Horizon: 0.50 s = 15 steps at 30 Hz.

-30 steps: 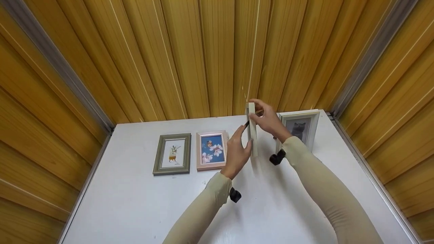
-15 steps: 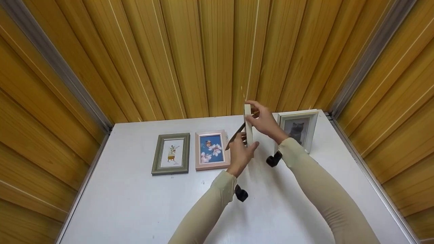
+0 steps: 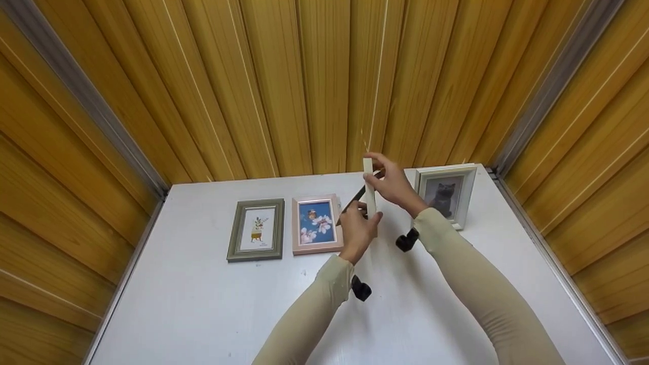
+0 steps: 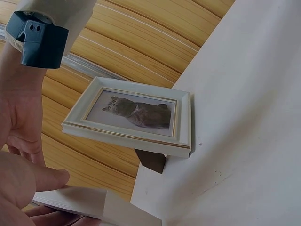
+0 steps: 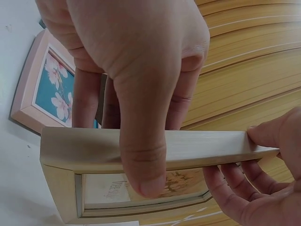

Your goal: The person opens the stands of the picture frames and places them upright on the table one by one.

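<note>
A cream picture frame [image 3: 370,198] is held upright, edge toward me, above the white surface. My left hand [image 3: 358,233] grips its lower part, thumb on the picture side and fingers behind. My right hand [image 3: 396,186] pinches it near the upper end. A dark support leg [image 3: 354,198] slants out from its back, on the left. The right wrist view shows the frame's flower picture [image 5: 183,182] and some lettering beside my left thumb [image 5: 143,165]. In the left wrist view only part of the held frame [image 4: 89,200] appears.
Left of my hands, a green frame [image 3: 232,230] and a pink flower frame [image 3: 317,249] are on the white table [image 3: 203,304]. A white cat-photo frame [image 3: 471,187] stands at the right on a dark leg [image 4: 151,161]. Wood-patterned panels [image 3: 324,86] close off the back and sides.
The support leg has swung out from the held frame's back toward the left. My left hand has shifted slightly right, its fingers now bent. The frame has moved slightly left.
</note>
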Available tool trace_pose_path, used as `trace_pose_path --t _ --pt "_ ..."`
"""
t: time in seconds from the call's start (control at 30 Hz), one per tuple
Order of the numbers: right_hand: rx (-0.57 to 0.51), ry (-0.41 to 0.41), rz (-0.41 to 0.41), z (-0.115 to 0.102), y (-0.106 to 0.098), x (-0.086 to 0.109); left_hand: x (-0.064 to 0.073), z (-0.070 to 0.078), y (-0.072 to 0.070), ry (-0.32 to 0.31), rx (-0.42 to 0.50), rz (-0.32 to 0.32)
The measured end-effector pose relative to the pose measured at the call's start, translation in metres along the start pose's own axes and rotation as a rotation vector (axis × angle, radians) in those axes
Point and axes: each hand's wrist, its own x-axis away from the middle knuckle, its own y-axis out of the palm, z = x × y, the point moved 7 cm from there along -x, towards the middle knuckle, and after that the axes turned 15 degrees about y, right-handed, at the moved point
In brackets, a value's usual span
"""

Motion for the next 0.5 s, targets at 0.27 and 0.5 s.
trace_pose_path --t 0.27,0.5 --pt "0.007 -0.024 0.005 0.0018 0.0002 0.0 0.001 -0.0014 0.0001 0.002 -0.014 0.004" --pt "0.027 -0.047 0.024 0.0018 -0.0024 0.0003 -0.0004 -0.0008 0.0002 -0.001 0.002 -0.011"
